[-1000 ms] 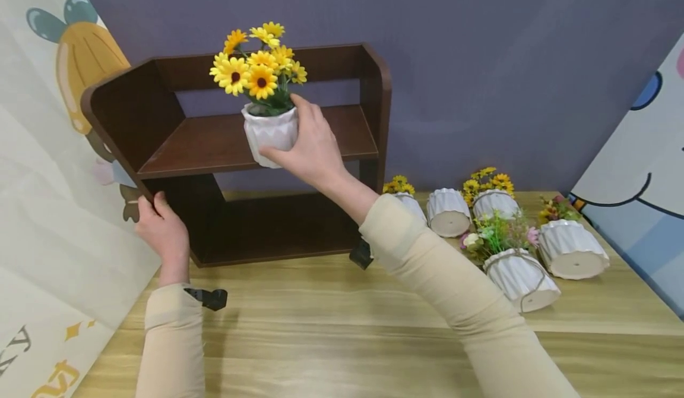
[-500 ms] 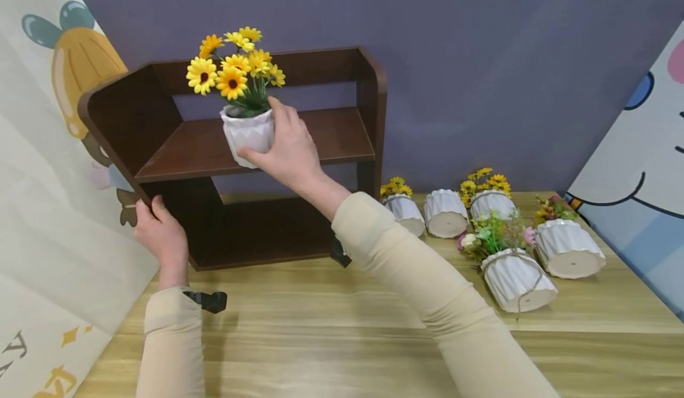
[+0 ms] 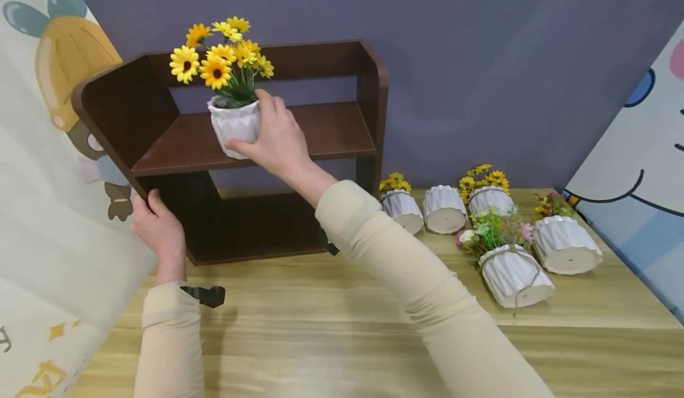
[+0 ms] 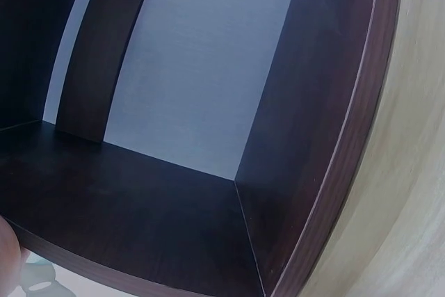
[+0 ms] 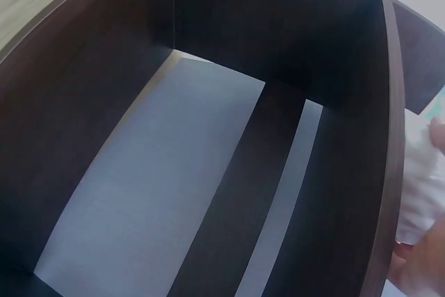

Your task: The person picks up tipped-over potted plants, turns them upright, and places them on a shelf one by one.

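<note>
In the head view my right hand [image 3: 280, 139] grips a white fluted flowerpot [image 3: 237, 126] by its right side, thumb in front and fingers behind. Yellow artificial daisies [image 3: 219, 59] stand upright in it. The pot is at the upper shelf board of a dark brown two-tier shelf [image 3: 331, 130], left of its middle, its base overlapping the board's front edge. My left hand [image 3: 158, 226] holds the front edge of the shelf's left side panel, low down. At the right edge of the right wrist view, part of the white pot [image 5: 421, 179] shows beside the board.
Several white pots lie tipped over at the right of the wooden table [image 3: 288, 338], among them a twine-tied pot [image 3: 515, 276] with mixed flowers and a plain pot [image 3: 445, 209]. A purple-grey wall [image 3: 481, 71] rises behind the shelf. A printed white sheet [image 3: 43, 208] stands at the left.
My right hand has carried the daisy pot leftward along the upper shelf board. My left hand keeps its hold on the shelf's side panel.
</note>
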Motion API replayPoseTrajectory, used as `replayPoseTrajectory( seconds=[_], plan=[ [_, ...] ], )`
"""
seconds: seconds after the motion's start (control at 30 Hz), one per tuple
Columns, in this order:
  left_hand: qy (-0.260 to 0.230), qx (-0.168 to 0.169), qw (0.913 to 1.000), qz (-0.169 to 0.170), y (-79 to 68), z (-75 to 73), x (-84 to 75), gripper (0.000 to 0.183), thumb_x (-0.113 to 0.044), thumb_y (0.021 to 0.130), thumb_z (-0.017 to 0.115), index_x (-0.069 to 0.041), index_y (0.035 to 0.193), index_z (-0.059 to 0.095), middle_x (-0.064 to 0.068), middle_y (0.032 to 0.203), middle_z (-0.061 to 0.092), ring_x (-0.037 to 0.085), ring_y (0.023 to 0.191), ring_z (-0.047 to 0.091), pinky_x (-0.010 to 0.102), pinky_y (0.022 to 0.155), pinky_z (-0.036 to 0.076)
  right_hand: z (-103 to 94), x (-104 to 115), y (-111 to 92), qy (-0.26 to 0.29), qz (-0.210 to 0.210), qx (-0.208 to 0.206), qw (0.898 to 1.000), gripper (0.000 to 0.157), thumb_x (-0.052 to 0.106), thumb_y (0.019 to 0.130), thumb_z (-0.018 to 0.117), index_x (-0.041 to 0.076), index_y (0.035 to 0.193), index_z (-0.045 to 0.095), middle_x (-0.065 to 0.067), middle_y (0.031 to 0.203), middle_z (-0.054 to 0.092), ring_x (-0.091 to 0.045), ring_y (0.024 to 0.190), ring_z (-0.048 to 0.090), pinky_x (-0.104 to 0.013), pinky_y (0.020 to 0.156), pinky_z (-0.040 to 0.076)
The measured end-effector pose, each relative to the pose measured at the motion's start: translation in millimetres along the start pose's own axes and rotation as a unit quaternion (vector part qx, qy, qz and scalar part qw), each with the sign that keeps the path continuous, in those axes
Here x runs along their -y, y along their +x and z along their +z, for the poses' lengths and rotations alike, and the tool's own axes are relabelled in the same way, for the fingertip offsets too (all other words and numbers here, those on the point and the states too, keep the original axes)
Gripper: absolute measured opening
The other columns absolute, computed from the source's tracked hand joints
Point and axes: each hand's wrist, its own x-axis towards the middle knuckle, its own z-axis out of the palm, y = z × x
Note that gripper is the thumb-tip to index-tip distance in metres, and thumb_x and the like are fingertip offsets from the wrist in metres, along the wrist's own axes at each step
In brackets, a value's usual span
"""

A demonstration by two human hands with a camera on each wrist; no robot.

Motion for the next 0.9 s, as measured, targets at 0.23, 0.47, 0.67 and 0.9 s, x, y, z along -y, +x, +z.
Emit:
replayPoseTrajectory(
  seconds=[0.23,0.47,0.67,0.9],
  plan=[
    [-0.008,0.013,0.9999,0.000,-1.7,-0.6,-0.4,0.046,-0.041,0.095,0.038,0.002,0.095,0.053,0.025,0.088,0.052,0.041,0.082,0.045,0.046,0.075,0.033,-5.0,-5,-3,0.059,0.000,0.053,0.997,0.099,0.049,0.073,0.068,0.016,0.146,0.010,-0.003,0.141,0.033,-0.013,0.117,0.042,-0.025,0.090,0.041],
    [-0.011,0.012,0.9999,-0.006,-6.5,-1.4,-6.2,0.046,-0.042,0.095,0.038,0.003,0.094,0.051,0.024,0.086,0.049,0.040,0.081,0.044,0.044,0.074,0.032,-7.2,-7,-5,0.059,-0.016,0.038,0.997,0.095,0.045,0.073,0.070,0.015,0.144,0.016,-0.005,0.137,0.038,-0.014,0.116,0.044,-0.026,0.091,0.041],
    [-0.011,-0.010,0.9998,-0.015,-20.3,-7.7,-13.5,0.046,-0.042,0.094,0.039,0.003,0.093,0.051,0.024,0.084,0.048,0.040,0.080,0.044,0.044,0.074,0.032,-11.8,-7,-3,0.045,-0.039,0.051,0.997,0.095,0.045,0.072,0.071,0.011,0.142,0.018,-0.006,0.133,0.041,-0.014,0.114,0.046,-0.026,0.091,0.041],
    [0.004,-0.017,0.9996,-0.024,-38.6,-8.9,-23.6,0.043,-0.041,0.094,0.039,0.001,0.095,0.051,0.024,0.085,0.051,0.040,0.079,0.045,0.045,0.072,0.032,-17.9,-12,-1,0.053,-0.032,0.063,0.996,0.094,0.047,0.071,0.071,0.014,0.143,0.019,-0.003,0.133,0.043,-0.013,0.113,0.047,-0.026,0.091,0.041]
  ],
)
